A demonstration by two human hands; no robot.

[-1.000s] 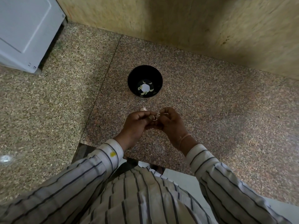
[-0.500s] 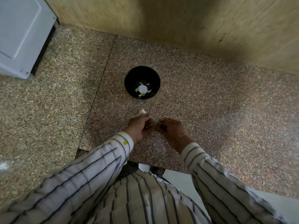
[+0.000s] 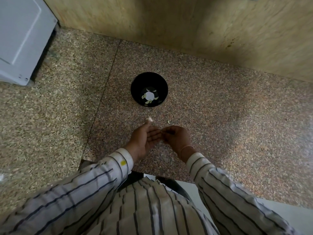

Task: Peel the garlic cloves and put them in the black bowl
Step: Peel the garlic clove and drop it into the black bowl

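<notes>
Hands meet low over the speckled granite counter (image 3: 220, 116) in the head view. The left hand (image 3: 144, 139) lies mostly open, fingers nearly straight, with nothing visible in it. The right hand (image 3: 177, 137) has its fingers curled, and I cannot tell whether they pinch a clove. The round black bowl (image 3: 159, 82), with peeled pale garlic cloves (image 3: 149, 102) inside, sits straight ahead, nearer the left hand. A white garlic scrap (image 3: 149, 119) lies between.

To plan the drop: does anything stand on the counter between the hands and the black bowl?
Nothing tall. Only a whitish garlic piece and a tiny scrap lie on the granite counter between the left hand, the right hand and the black bowl; a lifted hand should pass over them.
</notes>
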